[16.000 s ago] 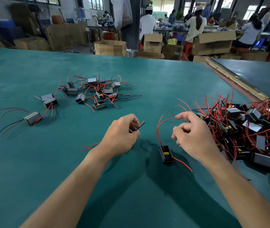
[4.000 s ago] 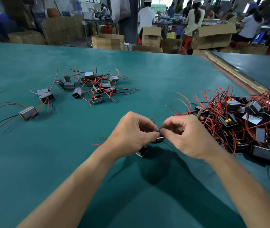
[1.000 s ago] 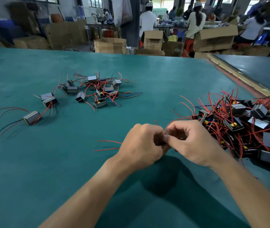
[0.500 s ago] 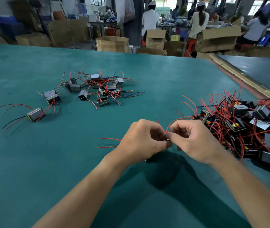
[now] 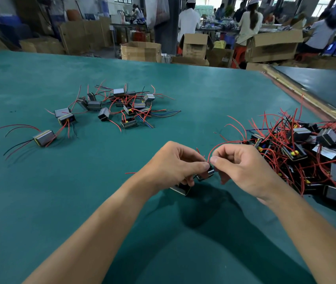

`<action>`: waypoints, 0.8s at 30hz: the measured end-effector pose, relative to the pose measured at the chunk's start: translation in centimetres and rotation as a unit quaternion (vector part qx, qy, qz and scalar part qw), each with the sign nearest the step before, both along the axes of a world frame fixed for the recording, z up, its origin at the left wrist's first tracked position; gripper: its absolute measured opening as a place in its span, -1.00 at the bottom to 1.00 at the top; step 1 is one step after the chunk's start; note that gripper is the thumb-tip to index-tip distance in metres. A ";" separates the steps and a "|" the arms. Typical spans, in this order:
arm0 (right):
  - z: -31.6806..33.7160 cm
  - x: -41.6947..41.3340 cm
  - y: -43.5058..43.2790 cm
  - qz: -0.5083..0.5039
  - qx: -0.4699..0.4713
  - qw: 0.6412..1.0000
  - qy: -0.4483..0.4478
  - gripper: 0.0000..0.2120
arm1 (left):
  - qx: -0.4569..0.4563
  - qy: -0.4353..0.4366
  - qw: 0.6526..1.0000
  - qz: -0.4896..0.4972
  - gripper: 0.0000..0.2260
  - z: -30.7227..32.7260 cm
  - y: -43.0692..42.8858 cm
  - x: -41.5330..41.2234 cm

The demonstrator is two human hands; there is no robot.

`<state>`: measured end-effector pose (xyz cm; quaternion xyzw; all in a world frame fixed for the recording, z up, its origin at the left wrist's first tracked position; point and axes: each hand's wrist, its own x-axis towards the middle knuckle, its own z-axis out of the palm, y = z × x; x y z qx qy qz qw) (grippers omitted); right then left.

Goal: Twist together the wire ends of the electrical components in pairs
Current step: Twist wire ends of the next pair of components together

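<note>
A wide green table (image 5: pixel 40 201); beyond its far edge, open cardboard boxes (image 5: pixel 140 51) and 2 white-capped workers (image 5: pixel 188 21) facing away.

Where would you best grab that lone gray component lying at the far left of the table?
The lone gray component lies flat with wires trailing from both short ends, so probably pinch its boxy body across the two long bare sides, coming from above.
</note>
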<state>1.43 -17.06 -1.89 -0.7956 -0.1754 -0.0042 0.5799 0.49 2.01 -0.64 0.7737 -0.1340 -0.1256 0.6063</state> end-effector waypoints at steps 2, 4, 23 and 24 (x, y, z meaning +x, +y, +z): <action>0.1 -0.1 0.0 0.004 0.001 1.000 -0.001 -0.76 | -0.002 -0.011 1.000 0.010 -0.94 -0.1 -0.1 0.0; 0.2 -0.1 0.1 0.008 0.003 1.000 -0.001 -0.76 | 0.002 -0.017 1.000 0.017 -0.93 -0.1 -0.2 0.1; 0.4 -0.4 0.1 -0.002 0.017 1.000 0.000 -0.84 | -0.003 -0.081 0.996 0.047 -0.88 -0.9 -1.2 -0.2; 0.4 -0.3 0.1 0.003 0.022 1.000 -0.001 -0.87 | 0.000 -0.088 0.995 0.049 -0.89 -0.9 -1.3 -0.2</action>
